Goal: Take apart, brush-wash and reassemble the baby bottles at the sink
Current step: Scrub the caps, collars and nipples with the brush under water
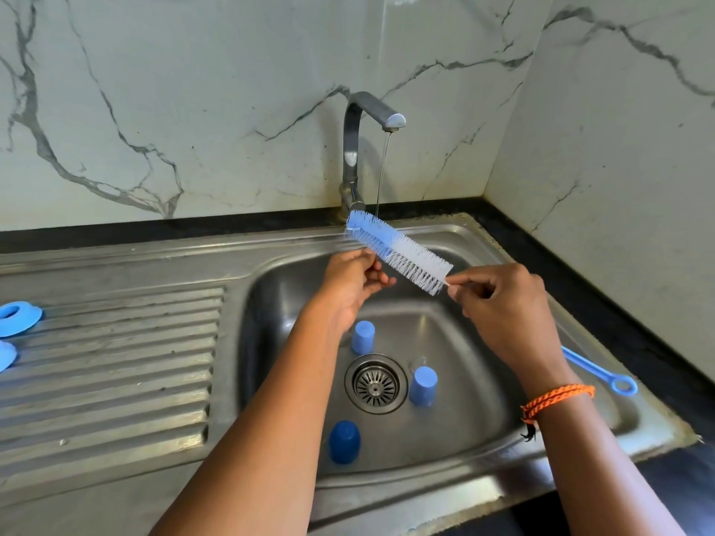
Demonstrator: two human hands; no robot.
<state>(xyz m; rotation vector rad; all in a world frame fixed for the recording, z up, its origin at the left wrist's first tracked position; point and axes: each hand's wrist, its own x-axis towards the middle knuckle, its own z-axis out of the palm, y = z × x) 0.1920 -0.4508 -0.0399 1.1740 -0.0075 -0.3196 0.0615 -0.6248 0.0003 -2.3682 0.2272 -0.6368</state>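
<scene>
A blue and white bottle brush (398,251) slants over the sink basin (483,400), its blue tip under a thin stream from the tap (358,148). My right hand (503,303) pinches the brush's bare stem at the white end. My left hand (352,280) touches the bristles from below near the blue part, fingers curled. Three blue bottle caps lie in the basin: one behind the drain (363,337), one right of it (423,385), a darker one in front (344,442). A clear part, perhaps a teat (418,363), lies beside the right cap.
Two blue bottle rings (17,313) (5,355) sit on the ribbed drainboard (116,361) at the far left. A blue handle with a loop end (603,375) lies on the sink's right rim. The drain strainer (376,384) is in the basin's middle. Marble walls close the back and right.
</scene>
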